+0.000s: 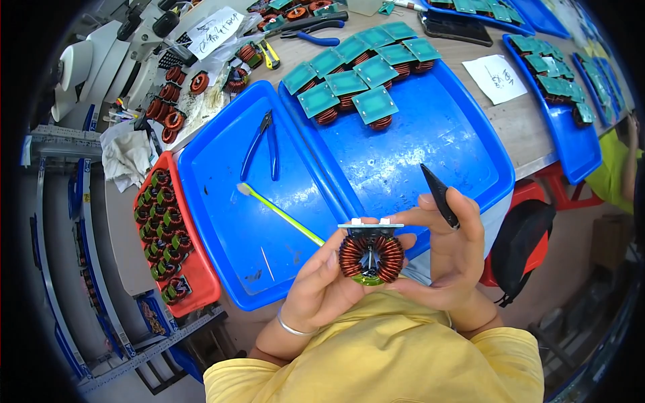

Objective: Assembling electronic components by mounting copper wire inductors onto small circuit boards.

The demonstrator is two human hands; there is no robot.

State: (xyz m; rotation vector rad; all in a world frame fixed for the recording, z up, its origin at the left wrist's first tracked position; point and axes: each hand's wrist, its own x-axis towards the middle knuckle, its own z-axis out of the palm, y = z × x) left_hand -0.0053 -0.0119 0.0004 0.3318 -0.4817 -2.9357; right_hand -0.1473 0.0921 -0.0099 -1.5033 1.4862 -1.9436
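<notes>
Head view gives me, from afar, a copper-wound toroidal choke point(386, 258) at five o'clock, its green circuit board point(371, 227) uppermost and edge-on, presumably to face the core toward the eyes. The left hand point(322, 285) pinches its left flank; the right hand point(453, 258) curls around the other side, gripping a black pointed tool point(440, 195) between fingers, probably to spare the thumb for steadying. Board-topped coils point(346, 82) crowd the right blue tray's point(430, 134) far edge at twelve o'clock, leaving me open room at two. Toward ten, nippers point(273, 154) and a brush point(289, 221) interrupt the left blue tray point(222, 201); a coil-filled red tray point(205, 295) borders it at nine.
</notes>
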